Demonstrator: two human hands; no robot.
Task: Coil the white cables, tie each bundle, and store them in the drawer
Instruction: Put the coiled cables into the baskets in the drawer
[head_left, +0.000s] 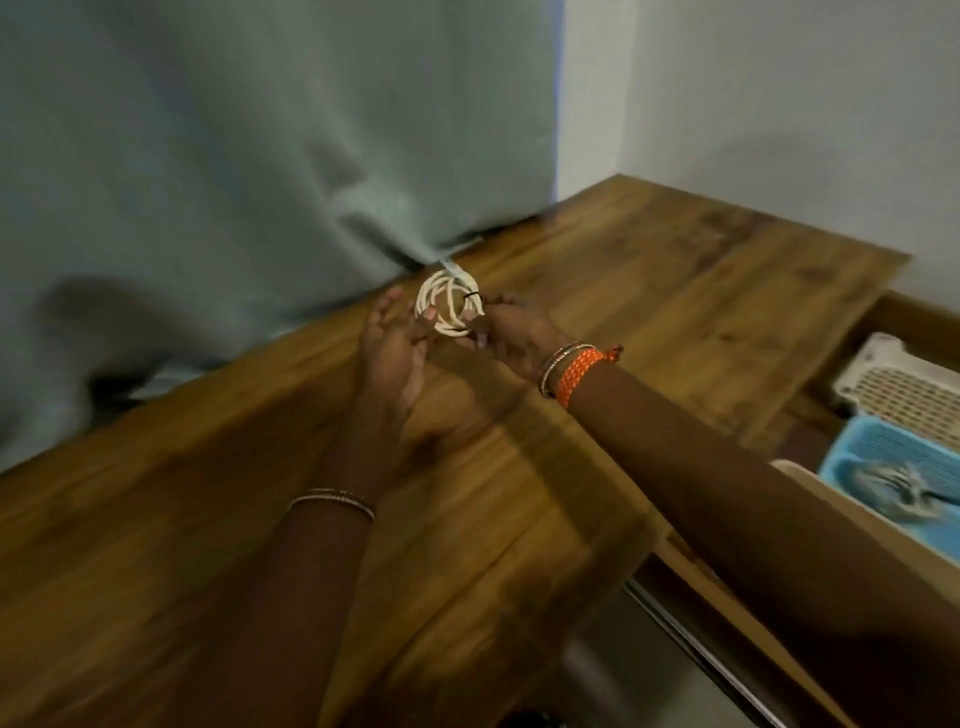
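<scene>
Both hands meet near the desk's far edge, by the curtain: the left hand steadies the white cable coil with fingers pinching its near rim, while the right hand grips the coil's right side where a thin dark tie loops round it, probably so the turns stay together for tying. Off the desk's right edge the drawer stands open, a blue tray inside holding what looks like another bundle, blurred.
</scene>
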